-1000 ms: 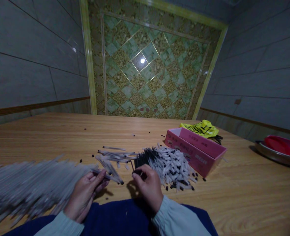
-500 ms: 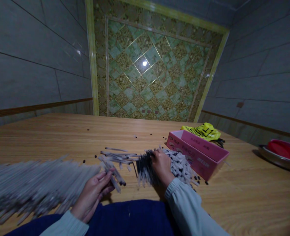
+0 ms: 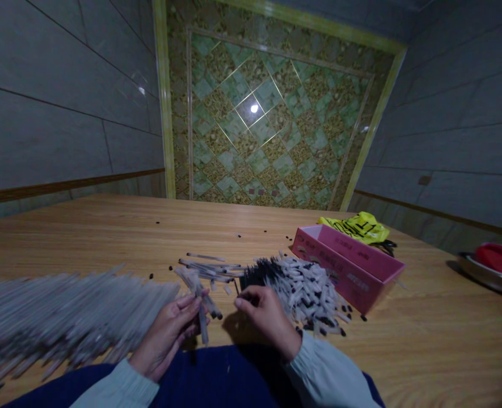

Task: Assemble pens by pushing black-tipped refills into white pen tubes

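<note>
My left hand is closed around several translucent pens, which fan out at different angles and have dark ends. To its right, my right hand is pinched, thumb against fingers; whatever lies between the fingertips is too small or hidden to make out. Just behind the right hand is a bunch of thin black-ended pieces. A heap of whitish pen caps, some with dark parts, spreads to the right of it. Loose pens lie beyond the left hand.
A broad pile of clear pen barrels covers the table's left side. At right stand an open pink box, a yellow plastic bag and a metal tray with a red dish. Small black bits dot the wooden table.
My right hand has come away from the black-ended bunch, moving left and nearer to me, towards the left hand. My left hand still holds the pens, one now pointing more downward.
</note>
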`<state>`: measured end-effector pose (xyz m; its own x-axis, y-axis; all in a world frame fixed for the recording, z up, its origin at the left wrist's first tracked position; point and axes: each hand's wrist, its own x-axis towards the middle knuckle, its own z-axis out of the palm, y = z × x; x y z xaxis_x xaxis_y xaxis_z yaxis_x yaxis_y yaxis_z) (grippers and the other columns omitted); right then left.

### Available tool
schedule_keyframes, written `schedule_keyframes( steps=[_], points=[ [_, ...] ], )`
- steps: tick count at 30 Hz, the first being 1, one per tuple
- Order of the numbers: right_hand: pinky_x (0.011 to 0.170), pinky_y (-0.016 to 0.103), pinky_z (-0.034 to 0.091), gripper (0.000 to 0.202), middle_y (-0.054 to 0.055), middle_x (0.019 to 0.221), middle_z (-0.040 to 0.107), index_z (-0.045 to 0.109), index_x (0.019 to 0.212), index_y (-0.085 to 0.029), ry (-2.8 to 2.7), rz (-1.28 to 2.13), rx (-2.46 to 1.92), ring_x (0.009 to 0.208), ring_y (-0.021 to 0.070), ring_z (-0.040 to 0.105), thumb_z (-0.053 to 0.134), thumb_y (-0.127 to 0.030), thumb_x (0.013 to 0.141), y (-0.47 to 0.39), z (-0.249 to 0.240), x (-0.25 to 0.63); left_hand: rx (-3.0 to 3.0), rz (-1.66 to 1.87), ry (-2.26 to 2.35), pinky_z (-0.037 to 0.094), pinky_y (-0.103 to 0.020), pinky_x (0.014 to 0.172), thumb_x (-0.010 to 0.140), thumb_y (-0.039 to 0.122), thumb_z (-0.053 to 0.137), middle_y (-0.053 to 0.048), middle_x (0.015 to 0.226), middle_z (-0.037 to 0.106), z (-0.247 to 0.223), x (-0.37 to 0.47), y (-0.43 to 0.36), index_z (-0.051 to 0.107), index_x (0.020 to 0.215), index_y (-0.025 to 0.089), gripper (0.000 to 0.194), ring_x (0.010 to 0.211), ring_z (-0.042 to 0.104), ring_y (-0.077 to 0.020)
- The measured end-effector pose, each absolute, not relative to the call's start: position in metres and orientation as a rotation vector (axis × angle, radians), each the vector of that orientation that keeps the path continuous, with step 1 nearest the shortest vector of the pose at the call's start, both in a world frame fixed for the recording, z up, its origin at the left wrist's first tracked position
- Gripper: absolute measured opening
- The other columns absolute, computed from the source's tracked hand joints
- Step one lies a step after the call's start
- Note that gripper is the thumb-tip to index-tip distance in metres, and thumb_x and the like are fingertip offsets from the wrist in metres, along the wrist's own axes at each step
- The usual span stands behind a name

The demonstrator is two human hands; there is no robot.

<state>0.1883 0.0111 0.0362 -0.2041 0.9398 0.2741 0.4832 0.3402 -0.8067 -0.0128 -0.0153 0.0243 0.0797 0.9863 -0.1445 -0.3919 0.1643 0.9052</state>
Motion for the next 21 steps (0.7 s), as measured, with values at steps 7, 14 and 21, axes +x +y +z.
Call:
schedule_keyframes(
  steps=[7, 14, 21],
  points=[
    [0.041, 0.018, 0.030, 0.052, 0.000, 0.053, 0.056, 0.061, 0.062, -0.011, -1.554, 1.542, -0.925, 0.038, 0.0054, 0.042, 0.053, -0.061, 0.075, -0.028, 0.018, 0.161, 0.808, 1.298, 0.944, 0.047, -0.018, 0.054, 0.062, 0.030, 0.076, -0.001, 0.066, 0.065, 0.026, -0.011, -0.014, 0.067, 0.094, 0.016, 0.036, 0.060, 0.061, -0.0108],
    [0.044, 0.019, 0.033, 0.040, -0.001, 0.052, 0.054, 0.060, 0.062, -0.013, -1.447, 1.552, -0.902, 0.042, 0.0072, 0.044, 0.065, -0.052, 0.069, -0.038, 0.019, 0.155, 0.850, 1.309, 0.944, 0.050, -0.022, 0.056, 0.064, 0.029, 0.075, -0.004, 0.073, 0.069, 0.022, -0.011, -0.014, 0.064, 0.095, 0.015, 0.036, 0.063, 0.064, -0.0135],
    [0.047, 0.019, 0.030, 0.013, -0.003, 0.047, 0.048, 0.058, 0.051, -0.014, -1.578, 1.302, -0.999, 0.047, 0.0082, 0.041, 0.056, -0.020, 0.062, -0.024, 0.023, 0.172, 0.557, 1.836, 0.998, 0.048, -0.012, 0.050, 0.068, 0.018, 0.071, 0.001, 0.070, 0.069, 0.030, -0.028, -0.008, 0.067, 0.082, 0.015, 0.016, 0.059, 0.062, -0.0075]
  ],
)
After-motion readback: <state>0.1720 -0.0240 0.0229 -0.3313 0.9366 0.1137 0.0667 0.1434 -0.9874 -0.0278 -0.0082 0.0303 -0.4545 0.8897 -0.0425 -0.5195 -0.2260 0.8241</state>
